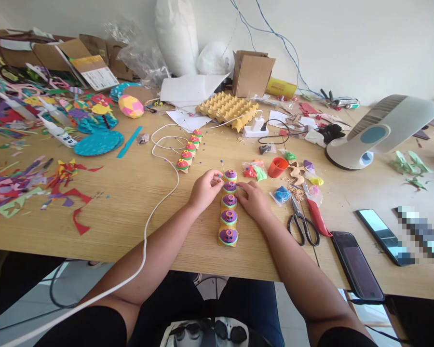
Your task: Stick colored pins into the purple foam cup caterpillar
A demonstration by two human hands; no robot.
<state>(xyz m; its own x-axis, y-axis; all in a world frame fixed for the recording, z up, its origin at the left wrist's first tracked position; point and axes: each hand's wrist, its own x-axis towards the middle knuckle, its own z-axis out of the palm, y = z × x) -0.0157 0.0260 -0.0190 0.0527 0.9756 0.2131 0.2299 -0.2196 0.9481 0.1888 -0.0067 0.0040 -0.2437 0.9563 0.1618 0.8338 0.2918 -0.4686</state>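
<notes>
A strip of egg carton [228,217] lies lengthwise in front of me, its several cups topped with purple, green and orange modelling clay. At its far end, my left hand [204,192] is closed in a pinch, with a small blue-headed pin [220,178] at the fingertips. A second blue-headed pin [222,162] sticks up by the farthest cup. My right hand [253,200] has its curled fingers against the strip's right side, holding it near the second cup. Farther left stands a similar strip [187,155] with red-topped cups and pins around it.
Scissors [299,219], a red-handled knife [318,214], clay packets and a red cup [278,167] lie to the right, near phones [358,265] and a white fan [379,127]. A white cable [147,226] crosses my left arm. Paper scraps [18,188] cover the left side.
</notes>
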